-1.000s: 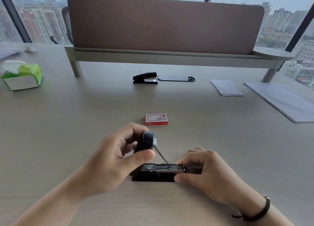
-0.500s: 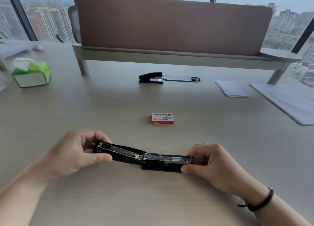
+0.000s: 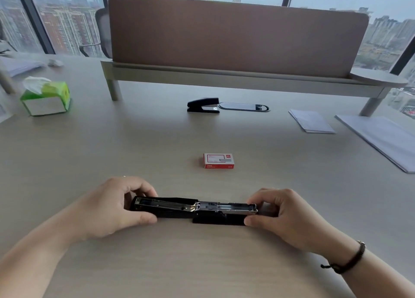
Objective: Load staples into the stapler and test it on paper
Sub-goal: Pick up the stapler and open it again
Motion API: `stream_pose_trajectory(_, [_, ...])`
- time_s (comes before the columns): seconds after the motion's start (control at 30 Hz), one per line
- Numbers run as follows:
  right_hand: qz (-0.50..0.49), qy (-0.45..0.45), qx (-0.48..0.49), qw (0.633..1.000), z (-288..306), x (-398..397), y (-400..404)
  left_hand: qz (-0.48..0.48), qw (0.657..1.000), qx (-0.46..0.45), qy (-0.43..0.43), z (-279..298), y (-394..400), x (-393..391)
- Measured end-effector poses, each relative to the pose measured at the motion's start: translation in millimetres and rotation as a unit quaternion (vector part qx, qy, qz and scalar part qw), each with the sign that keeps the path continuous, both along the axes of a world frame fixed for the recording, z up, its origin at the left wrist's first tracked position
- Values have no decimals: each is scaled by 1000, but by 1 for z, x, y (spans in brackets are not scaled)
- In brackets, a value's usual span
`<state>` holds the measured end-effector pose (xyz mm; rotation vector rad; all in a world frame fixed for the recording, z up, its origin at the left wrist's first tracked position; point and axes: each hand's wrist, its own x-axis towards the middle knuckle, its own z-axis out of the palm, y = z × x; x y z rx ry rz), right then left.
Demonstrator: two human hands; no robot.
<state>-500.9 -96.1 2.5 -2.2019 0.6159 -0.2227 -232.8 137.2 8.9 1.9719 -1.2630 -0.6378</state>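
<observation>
A black stapler [image 3: 195, 210] lies on the desk near me, swung fully open so its top arm points left and its metal staple channel faces up. My left hand [image 3: 107, 208] grips the opened top arm between thumb and fingers. My right hand [image 3: 280, 214] pinches the front end of the base and channel. A red box of staples [image 3: 218, 160] sits closed on the desk just beyond the stapler. Sheets of paper [image 3: 311, 121] lie at the far right.
A second black stapler [image 3: 203, 105] sits farther back beside an oval cable port [image 3: 243, 106]. A green tissue box [image 3: 46, 98] stands at far left. A larger paper stack [image 3: 381, 138] lies at the right edge. A brown divider panel [image 3: 235, 35] closes the back.
My left hand has swung the stapler's top arm from upright down to the left until it lies flat open. My right hand has stayed on the front end.
</observation>
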Motion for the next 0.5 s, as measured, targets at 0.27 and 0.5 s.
stream_pose_trajectory(0.27, [-50, -52, 67, 995, 12, 31, -41, -32, 998, -55, -25, 29, -66, 16])
stream_pose_trajectory(0.5, [-102, -26, -56, 993, -2, 92, -67, -31, 996, -2, -79, -7, -135, 40])
